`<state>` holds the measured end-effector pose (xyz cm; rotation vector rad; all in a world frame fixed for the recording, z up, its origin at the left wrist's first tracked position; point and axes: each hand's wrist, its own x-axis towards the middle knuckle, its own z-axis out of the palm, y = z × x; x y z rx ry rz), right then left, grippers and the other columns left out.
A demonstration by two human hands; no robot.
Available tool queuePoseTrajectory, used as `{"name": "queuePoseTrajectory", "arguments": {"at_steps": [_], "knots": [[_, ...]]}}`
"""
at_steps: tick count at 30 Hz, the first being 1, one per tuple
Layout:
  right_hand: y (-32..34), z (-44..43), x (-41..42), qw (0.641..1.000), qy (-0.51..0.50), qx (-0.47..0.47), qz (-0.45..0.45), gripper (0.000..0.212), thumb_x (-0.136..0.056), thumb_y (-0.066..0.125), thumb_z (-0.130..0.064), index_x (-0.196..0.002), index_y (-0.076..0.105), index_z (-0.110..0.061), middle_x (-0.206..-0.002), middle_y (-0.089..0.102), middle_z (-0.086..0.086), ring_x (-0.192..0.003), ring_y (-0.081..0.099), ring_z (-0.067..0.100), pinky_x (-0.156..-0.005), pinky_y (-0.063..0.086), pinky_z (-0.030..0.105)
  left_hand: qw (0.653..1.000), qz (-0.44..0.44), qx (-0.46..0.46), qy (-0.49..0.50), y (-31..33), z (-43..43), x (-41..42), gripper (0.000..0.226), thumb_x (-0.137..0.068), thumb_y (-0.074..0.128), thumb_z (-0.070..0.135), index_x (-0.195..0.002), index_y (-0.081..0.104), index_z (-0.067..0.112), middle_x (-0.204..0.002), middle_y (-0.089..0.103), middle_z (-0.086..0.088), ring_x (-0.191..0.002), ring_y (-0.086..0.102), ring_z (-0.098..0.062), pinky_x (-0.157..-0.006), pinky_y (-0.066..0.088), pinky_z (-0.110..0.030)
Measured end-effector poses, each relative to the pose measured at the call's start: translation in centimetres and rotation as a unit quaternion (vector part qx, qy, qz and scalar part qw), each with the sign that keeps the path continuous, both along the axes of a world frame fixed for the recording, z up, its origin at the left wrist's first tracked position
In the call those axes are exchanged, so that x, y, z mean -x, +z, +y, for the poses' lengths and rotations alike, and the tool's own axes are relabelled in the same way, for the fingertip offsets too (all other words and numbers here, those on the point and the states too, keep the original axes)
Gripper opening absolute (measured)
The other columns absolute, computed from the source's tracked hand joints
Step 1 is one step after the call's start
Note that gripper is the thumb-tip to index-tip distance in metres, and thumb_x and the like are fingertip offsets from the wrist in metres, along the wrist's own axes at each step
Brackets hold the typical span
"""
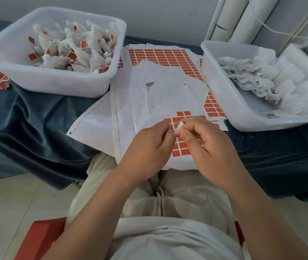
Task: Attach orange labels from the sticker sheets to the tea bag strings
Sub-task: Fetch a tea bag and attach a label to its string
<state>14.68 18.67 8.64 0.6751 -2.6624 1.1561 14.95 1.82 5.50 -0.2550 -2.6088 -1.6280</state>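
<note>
Both hands meet just above the near end of the sticker sheet [149, 102]. The left hand [149, 145] and the right hand [207, 145] have their fingers curled. Together they pinch a small white piece [179, 127] between thumbs and fingertips. It may be a label seen from its white back, but it is too small to be sure, and I cannot see a string.

More orange labels [184, 152] lie on the sheet right under the hands. To do this step well, I think the string should lie in the middle of the sticky side. Then the two halves get pressed flat with the edges lined up.

Plain tea bags [252, 77] wait in the right tub [224, 91]. Labelled tea bags [70, 49] fill the far left tub [59, 85].
</note>
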Motion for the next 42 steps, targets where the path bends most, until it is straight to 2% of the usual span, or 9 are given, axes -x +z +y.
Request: {"name": "queuePoseTrajectory", "arguments": {"at_steps": [9, 14, 18, 20, 26, 29, 31, 36, 42], "knots": [[-0.2, 0.0, 0.1, 0.998, -0.013, 0.014, -0.054, 0.019, -0.107, 0.056, -0.028, -0.097, 0.067, -0.04, -0.101, 0.071, -0.025, -0.102, 0.066, -0.005, -0.082, 0.047, 0.004, 0.996, 0.029, 0.084, 0.03, -0.6, -1.1, 0.7, 0.029, -0.106, 0.046, 0.035, -0.085, 0.06, 0.021, -0.076, 0.063, 0.027, -0.065, 0.06, -0.003, -0.054, 0.042, -0.012], [-0.6, -0.4, 0.1, 0.994, -0.051, 0.054, -0.084, 0.02, -0.107, 0.056, -0.033, -0.096, 0.063, -0.048, -0.1, 0.072, -0.026, -0.101, 0.067, -0.007, -0.082, 0.048, 0.004, 0.998, 0.005, -0.061, 0.033, -0.8, -1.2, 1.0, 0.038, -0.106, 0.049, 0.048, -0.075, 0.057, 0.027, -0.062, 0.056, 0.009, -0.054, 0.05, -0.006, -0.051, 0.041, -0.023], [-1.2, -0.7, -0.2, 0.988, -0.079, 0.118, -0.056, 0.017, -0.108, 0.056, -0.033, -0.104, 0.073, -0.033, -0.098, 0.074, -0.02, -0.098, 0.071, 0.001, -0.081, 0.054, 0.013, 0.963, -0.1, -0.251, 0.001, -0.3, -0.5, 1.1, 0.054, -0.093, 0.053, 0.068, -0.08, 0.068, 0.018, -0.073, 0.061, -0.012, -0.071, 0.059, -0.033, -0.072, 0.05, -0.052], [-1.4, -0.7, -0.2, 0.983, -0.1, 0.143, -0.057, 0.019, -0.108, 0.057, -0.032, -0.107, 0.075, -0.026, -0.098, 0.075, -0.019, -0.097, 0.071, 0.002, -0.081, 0.055, 0.014, 0.96, -0.105, -0.26, -0.006, -0.4, -0.4, 1.1, 0.049, -0.089, 0.059, 0.071, -0.081, 0.075, 0.026, -0.074, 0.064, -0.012, -0.074, 0.06, -0.027, -0.077, 0.051, -0.05], [-1.4, -0.6, -0.1, 0.986, -0.069, 0.135, -0.064, 0.017, -0.108, 0.057, -0.031, -0.102, 0.072, -0.031, -0.103, 0.073, -0.017, -0.101, 0.07, 0.004, -0.081, 0.054, 0.015, 0.967, -0.048, -0.242, 0.061, -0.7, -0.4, 0.9, 0.023, -0.095, 0.066, 0.048, -0.087, 0.078, 0.03, -0.076, 0.073, 0.004, -0.072, 0.072, -0.021, -0.072, 0.061, -0.044], [-1.8, -0.9, -0.1, 0.994, -0.071, 0.08, -0.006, 0.018, -0.108, 0.056, -0.026, -0.106, 0.073, -0.019, -0.134, 0.058, -0.007, -0.118, 0.062, 0.009, -0.089, 0.051, 0.014, 0.977, -0.016, -0.186, 0.099, -0.7, -0.5, 1.0, 0.021, -0.101, 0.063, 0.037, -0.082, 0.072, 0.035, -0.075, 0.072, 0.009, -0.062, 0.067, -0.009, -0.055, 0.05, -0.023], [-2.0, -0.9, 0.0, 0.995, -0.08, 0.059, 0.026, 0.02, -0.108, 0.055, -0.024, -0.106, 0.073, -0.015, -0.143, 0.051, -0.001, -0.123, 0.06, 0.013, -0.095, 0.052, 0.02, 0.986, -0.014, -0.14, 0.094, -0.7, -0.8, 1.0, 0.021, -0.1, 0.057, 0.04, -0.082, 0.066, 0.033, -0.07, 0.069, 0.004, -0.055, 0.061, -0.015, -0.05, 0.043, -0.026], [-2.3, -1.2, 0.0, 0.994, -0.067, 0.086, 0.002, 0.022, -0.11, 0.05, -0.023, -0.108, 0.07, -0.014, -0.109, 0.072, -0.012, -0.101, 0.068, 0.008, -0.084, 0.055, 0.03, 0.996, 0.005, -0.09, 0.024, -0.9, -1.2, 1.1, 0.021, -0.093, 0.054, 0.03, -0.083, 0.06, 0.012, -0.054, 0.055, 0.016, -0.046, 0.035, -0.009, -0.044, 0.031, -0.018], [-2.4, -1.3, -0.1, 0.993, -0.076, 0.089, -0.013, 0.019, -0.11, 0.051, -0.025, -0.105, 0.068, -0.017, -0.096, 0.071, -0.013, -0.093, 0.069, 0.01, -0.079, 0.056, 0.029, 0.986, -0.051, -0.158, -0.027, -1.1, -1.7, 1.2, 0.019, -0.094, 0.054, 0.014, -0.077, 0.05, 0.006, -0.058, 0.052, 0.016, -0.052, 0.047, -0.005, -0.054, 0.041, -0.018]]}}
